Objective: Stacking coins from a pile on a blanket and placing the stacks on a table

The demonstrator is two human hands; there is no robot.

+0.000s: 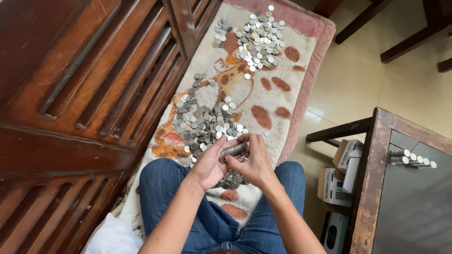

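My left hand [207, 165] and right hand [254, 162] meet just above my knees, both closed around a sideways roll of coins [234, 150], left palm cupping it from eight o'clock, right fingers pinching it from three o'clock. I sit on a cream towel [263, 94] with rust-brown patches and a pink border; its right edge runs from one o'clock down to my right knee, and past it lies bare pale floor tile [348, 80], the only open room. At nine o'clock a dark slatted wooden panel [94, 94] presses against the towel's left edge. A near heap of coins [202, 124] lies just beyond my fingers at twelve o'clock; a far heap [259, 40] sits well apart near the towel's top. At three o'clock stands a dark wooden table [372, 178], with several stacked coin rolls [409, 157] on its top. Below it, white and tan cardboard boxes [341, 174] are stacked, partly hidden by the table's leg. A white bag [110, 237] at seven o'clock is cut off. Coins under my hands are mostly hidden.
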